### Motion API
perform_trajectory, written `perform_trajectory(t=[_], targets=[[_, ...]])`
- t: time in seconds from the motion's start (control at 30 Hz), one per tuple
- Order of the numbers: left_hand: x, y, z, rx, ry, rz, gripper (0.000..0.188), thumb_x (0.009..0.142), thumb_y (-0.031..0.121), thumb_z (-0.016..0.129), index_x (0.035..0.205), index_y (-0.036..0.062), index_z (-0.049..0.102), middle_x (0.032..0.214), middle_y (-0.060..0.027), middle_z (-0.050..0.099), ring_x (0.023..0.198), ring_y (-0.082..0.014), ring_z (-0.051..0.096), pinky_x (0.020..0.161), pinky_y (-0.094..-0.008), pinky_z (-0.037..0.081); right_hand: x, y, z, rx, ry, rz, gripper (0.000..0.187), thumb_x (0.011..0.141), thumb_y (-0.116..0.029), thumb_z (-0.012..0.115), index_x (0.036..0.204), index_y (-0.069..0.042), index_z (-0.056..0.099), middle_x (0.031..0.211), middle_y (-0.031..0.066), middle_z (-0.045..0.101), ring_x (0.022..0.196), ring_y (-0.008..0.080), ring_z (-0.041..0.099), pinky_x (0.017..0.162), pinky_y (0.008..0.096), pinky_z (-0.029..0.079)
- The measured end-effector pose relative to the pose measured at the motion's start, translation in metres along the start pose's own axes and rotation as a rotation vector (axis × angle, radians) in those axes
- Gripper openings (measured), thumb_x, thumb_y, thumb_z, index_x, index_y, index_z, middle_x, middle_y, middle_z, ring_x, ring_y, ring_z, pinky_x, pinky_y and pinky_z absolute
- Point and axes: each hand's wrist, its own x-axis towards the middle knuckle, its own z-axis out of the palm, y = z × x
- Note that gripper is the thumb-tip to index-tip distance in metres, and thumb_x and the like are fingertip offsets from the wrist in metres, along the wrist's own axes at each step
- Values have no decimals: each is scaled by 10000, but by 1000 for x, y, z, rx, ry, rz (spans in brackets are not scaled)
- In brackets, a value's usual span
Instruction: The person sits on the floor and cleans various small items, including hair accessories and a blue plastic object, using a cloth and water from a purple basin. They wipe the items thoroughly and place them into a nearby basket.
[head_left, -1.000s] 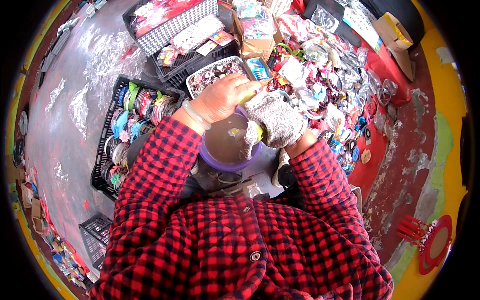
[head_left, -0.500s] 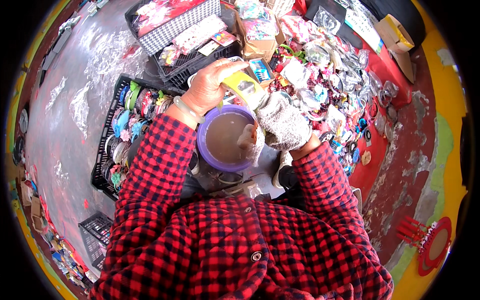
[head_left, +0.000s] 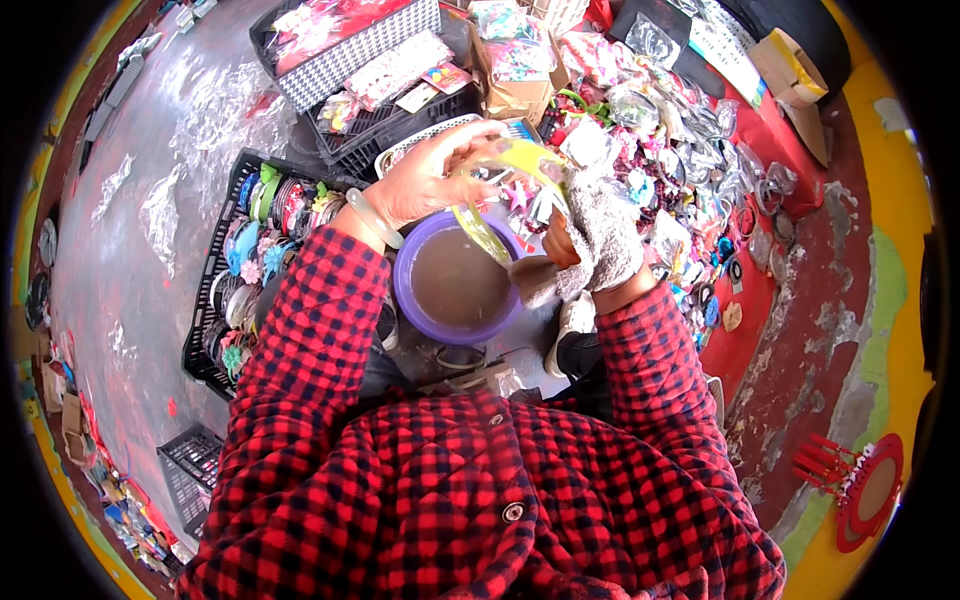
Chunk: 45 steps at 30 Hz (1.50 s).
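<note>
My left hand [head_left: 425,178], with a pale bangle at the wrist, is curled around one side of a curved yellow headband [head_left: 525,158], which is partly blurred. The band arches from that hand over to my right hand [head_left: 562,240], where a grey fluffy cloth [head_left: 612,235] wraps most of the fingers. That hand grips the cloth around the headband's other side, and a loose flap of cloth hangs down. Just below both hands stands a purple basin [head_left: 408,290] of murky brownish water.
Left of the basin, a black crate [head_left: 205,300] holds many headbands. More crates [head_left: 350,75] and a cardboard box [head_left: 520,98] stand ahead. A pile of wrapped hair accessories [head_left: 680,180] spreads at the right. My shoes [head_left: 570,340] flank the basin.
The yellow headband has turned, so its hoop now shows more open. My right hand and the cloth have shifted right and away from over the basin. My left-hand fingers are less tightly closed.
</note>
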Motion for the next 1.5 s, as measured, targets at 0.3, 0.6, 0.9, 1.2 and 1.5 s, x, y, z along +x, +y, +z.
perform_trajectory(t=[0.3, 0.6, 0.9, 1.2, 1.5], targets=[[-5, 20, 11, -7, -156, -342, 288, 866, 290, 567, 816, 11, 615, 696, 18, 548, 652, -45, 478, 569, -203, 385, 3, -4, 3, -174, -191, -225, 565, 512, -250, 696, 1015, -45, 540, 910, 154, 572, 877, 331, 563, 776, 395, 440], [-13, 38, 10, -254, -6, -366, 196, 782, 163, 657, 683, 9, 588, 627, 14, 547, 546, -31, 460, 501, -185, 352, 5, -4, 0, -1238, 18, -628, 39, 748, -60, 473, 734, -29, 491, 507, 26, 451, 396, 130, 470, 350, 265, 372], [-21, 48, 0, -207, 24, -374, 175, 765, 136, 660, 667, 11, 588, 638, -8, 577, 550, -51, 496, 499, -195, 372, 4, 2, -2, -1113, 108, -616, 135, 682, -122, 550, 717, -1, 502, 541, 58, 486, 456, 170, 493, 389, 281, 377], [-22, 31, -51, -725, 404, 99, 344, 888, 333, 512, 633, 114, 436, 498, 26, 352, 467, -102, 345, 487, -250, 297, -15, 47, -18, 1054, 252, 553, 282, 891, -325, 457, 743, -88, 487, 531, 45, 425, 432, 183, 412, 438, 311, 352], [-4, -15, -9, -916, 385, -152, 248, 912, 261, 463, 993, 49, 562, 842, -75, 587, 859, -198, 552, 833, -406, 438, 14, 51, 6, 699, 52, 226, 291, 609, -260, 582, 848, -94, 586, 814, 34, 585, 814, 170, 567, 761, 341, 415]])
